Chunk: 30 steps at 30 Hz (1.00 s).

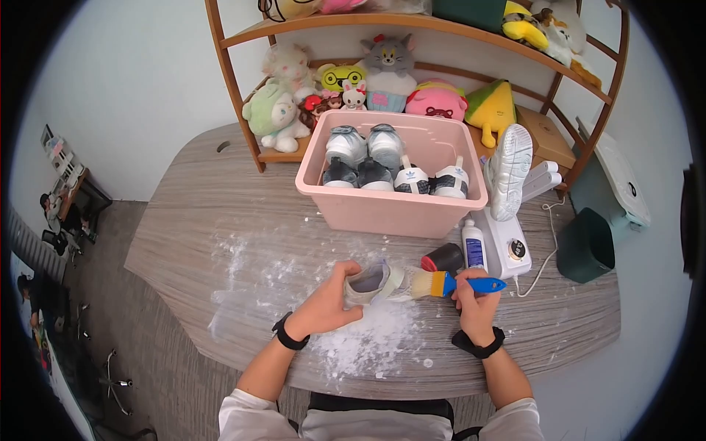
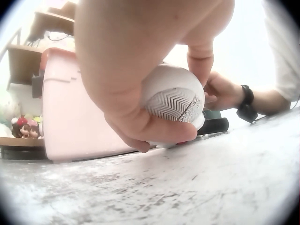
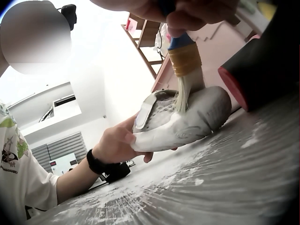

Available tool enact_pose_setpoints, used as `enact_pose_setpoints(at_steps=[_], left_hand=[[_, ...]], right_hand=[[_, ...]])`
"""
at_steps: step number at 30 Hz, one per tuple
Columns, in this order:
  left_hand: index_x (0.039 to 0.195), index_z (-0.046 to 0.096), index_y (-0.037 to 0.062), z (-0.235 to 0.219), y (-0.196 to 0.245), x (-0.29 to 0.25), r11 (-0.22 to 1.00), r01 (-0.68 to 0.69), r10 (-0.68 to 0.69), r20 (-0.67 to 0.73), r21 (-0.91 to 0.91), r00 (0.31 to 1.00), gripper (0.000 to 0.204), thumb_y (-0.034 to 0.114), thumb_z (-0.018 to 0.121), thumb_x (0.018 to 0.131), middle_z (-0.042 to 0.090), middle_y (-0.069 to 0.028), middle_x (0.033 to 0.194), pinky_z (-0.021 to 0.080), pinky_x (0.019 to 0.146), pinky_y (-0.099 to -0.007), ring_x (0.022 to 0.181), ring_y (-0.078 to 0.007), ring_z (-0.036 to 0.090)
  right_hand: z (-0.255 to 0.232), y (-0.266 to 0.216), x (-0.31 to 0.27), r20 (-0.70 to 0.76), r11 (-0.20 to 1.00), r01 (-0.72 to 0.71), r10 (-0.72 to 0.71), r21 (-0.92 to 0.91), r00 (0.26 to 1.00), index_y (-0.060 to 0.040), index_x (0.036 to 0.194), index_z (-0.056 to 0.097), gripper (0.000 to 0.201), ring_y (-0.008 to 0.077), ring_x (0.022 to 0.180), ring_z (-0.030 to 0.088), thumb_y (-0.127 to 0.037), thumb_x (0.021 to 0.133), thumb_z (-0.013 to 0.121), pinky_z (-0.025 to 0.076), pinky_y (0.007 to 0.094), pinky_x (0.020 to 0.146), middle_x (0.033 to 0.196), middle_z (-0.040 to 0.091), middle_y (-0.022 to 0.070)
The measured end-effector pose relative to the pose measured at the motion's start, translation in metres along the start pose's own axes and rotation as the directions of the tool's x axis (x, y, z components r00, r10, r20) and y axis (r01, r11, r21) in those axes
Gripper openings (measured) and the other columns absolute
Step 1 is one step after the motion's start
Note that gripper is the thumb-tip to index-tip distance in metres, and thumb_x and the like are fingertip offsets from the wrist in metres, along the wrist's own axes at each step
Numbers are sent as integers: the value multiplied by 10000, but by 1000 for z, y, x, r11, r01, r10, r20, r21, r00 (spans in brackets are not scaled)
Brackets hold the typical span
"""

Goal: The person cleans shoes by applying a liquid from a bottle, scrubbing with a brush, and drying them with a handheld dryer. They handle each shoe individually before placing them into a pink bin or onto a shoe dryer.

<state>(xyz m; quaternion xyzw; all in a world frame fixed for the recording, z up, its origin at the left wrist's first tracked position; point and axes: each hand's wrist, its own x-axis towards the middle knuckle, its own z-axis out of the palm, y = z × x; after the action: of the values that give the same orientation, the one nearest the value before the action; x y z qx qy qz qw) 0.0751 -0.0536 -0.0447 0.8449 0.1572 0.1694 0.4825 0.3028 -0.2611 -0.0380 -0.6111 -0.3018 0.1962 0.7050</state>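
Observation:
A light grey shoe [image 1: 365, 284] dusted with white powder is held above the table by my left hand [image 1: 323, 301], which grips it at the heel. The left wrist view shows the fingers curled round the shoe's heel and patterned sole [image 2: 171, 104]. My right hand [image 1: 476, 309] holds a brush [image 1: 482, 284] by its blue handle. In the right wrist view the pale bristles [image 3: 183, 96] touch the upper of the shoe [image 3: 173, 129] near the toe.
White powder [image 1: 368, 342] lies on the wooden table [image 1: 184, 220]. Behind stands a pink bin [image 1: 390, 213] with several shoes. At right are a black cup [image 1: 445, 257], a bottle [image 1: 474, 246], a white device [image 1: 507, 242] bearing an upright shoe [image 1: 509, 173], and a dark green bin [image 1: 586, 246].

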Motion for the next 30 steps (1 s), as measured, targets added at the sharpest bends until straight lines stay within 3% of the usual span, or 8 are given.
enact_pose_setpoints(at_steps=[7, 9, 12, 19, 23, 25, 28, 30], left_hand=[[1510, 319, 47, -2, -1, 0, 999, 45, -44, 27, -24, 999, 865, 50, 751, 760, 516, -255, 1423, 401, 1152, -441, 1384, -378, 503], [1492, 388, 33, -3, -2, 2, 1000, 17, -17, 28, 24, 999, 840, 33, 749, 734, 530, -227, 1422, 413, 1148, -429, 1369, -372, 517], [1466, 423, 3, -5, 4, 2, 996, -32, 30, 34, 84, 999, 765, 31, 720, 761, 532, -235, 1403, 445, 1109, -437, 1319, -410, 538], [1445, 471, 17, -5, 5, 3, 995, -1, -3, 40, 103, 999, 731, 39, 723, 759, 541, -220, 1396, 464, 1084, -431, 1291, -413, 552], [1435, 482, 15, -6, 5, 1, 994, -12, 9, 34, 109, 999, 724, 39, 725, 754, 547, -218, 1386, 470, 1075, -433, 1279, -413, 559], [1435, 481, 14, -6, 7, 2, 994, -11, 7, 37, 106, 999, 725, 39, 725, 753, 548, -218, 1383, 471, 1075, -434, 1277, -413, 560], [1433, 481, 14, -7, 6, 2, 994, -9, 5, 44, 110, 999, 722, 34, 722, 753, 548, -219, 1380, 469, 1076, -434, 1280, -412, 557], [1431, 481, 13, -5, 3, 2, 992, -9, 5, 34, 122, 999, 717, 28, 719, 754, 547, -219, 1379, 468, 1075, -433, 1286, -412, 552]], right_hand=[[-11, 2, 3, -23, 997, 69, -69, -18, 997, 6, 947, 654, 25, 75, 654, 585, 22, 946, 634, 467, 232, 581, 851, 649, 43], [-9, -4, -2, 58, 997, -3, -2, 80, 998, 3, 964, 652, 9, 76, 663, 596, 4, 956, 648, 467, 232, 583, 847, 645, 41], [-5, 0, -2, 178, 1000, 25, -25, -1, 984, -5, 985, 653, 24, 74, 660, 601, -25, 973, 655, 461, 227, 580, 843, 645, 36], [-9, 5, 7, 6, 992, 77, -77, -102, 997, 0, 901, 668, 62, 68, 645, 586, 36, 916, 620, 453, 236, 577, 766, 631, 24], [-11, 6, 2, 29, 993, 115, -114, -39, 993, 6, 964, 664, 43, 78, 634, 594, 22, 939, 633, 465, 234, 563, 793, 650, 45], [-8, 1, -2, 111, 991, 31, -46, 129, 993, -3, 1069, 637, 119, 90, 579, 592, -75, 976, 651, 443, 230, 487, 780, 664, 69], [-3, -2, -5, 255, 987, -50, 10, 151, 967, 2, 1108, 625, 159, 99, 589, 610, -82, 979, 663, 478, 239, 500, 796, 678, 87], [1, 0, -5, 242, 992, -70, 43, 105, 969, 4, 1100, 628, 148, 100, 591, 610, -76, 980, 662, 483, 240, 505, 797, 677, 84]])
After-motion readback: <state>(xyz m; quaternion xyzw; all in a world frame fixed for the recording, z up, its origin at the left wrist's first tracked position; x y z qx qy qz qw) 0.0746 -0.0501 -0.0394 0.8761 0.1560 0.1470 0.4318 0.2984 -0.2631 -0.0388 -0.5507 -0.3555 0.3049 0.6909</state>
